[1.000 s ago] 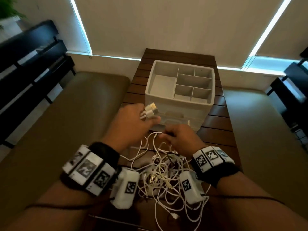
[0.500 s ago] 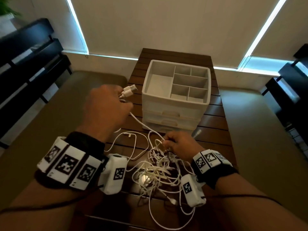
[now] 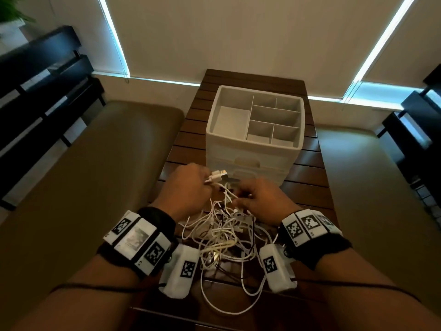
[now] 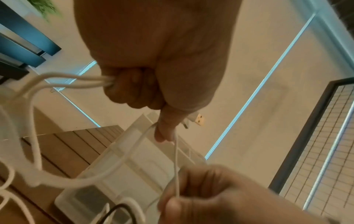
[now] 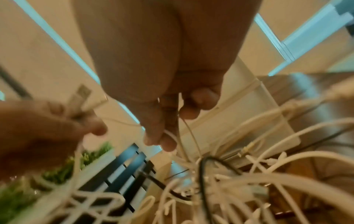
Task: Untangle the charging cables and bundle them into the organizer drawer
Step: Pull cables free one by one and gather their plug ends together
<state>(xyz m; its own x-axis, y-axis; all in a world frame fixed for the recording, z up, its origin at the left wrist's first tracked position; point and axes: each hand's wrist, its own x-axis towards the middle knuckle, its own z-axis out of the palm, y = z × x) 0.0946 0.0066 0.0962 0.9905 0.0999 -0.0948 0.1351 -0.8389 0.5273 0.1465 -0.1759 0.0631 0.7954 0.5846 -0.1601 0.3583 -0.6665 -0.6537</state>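
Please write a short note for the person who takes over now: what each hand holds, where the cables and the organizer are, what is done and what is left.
Left hand: grips white cable ends, USB plugs sticking out toward the organizer.
Right hand: pinches a thin white cable running up to the left hand.
Tangle of white cables, with at least one black one, lies on the wooden table between the wrists.
Organizer stands behind it; top compartments empty, drawers look closed.
Done: plug ends gathered.
Left: free each cable, bundle, open a drawer, stow.

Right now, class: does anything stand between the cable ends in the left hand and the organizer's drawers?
Nothing stands in the gap. The left hand grips the USB plugs just before the organizer. But both front drawers look closed, and the cables run back into the tangle, which the right hand pinches.
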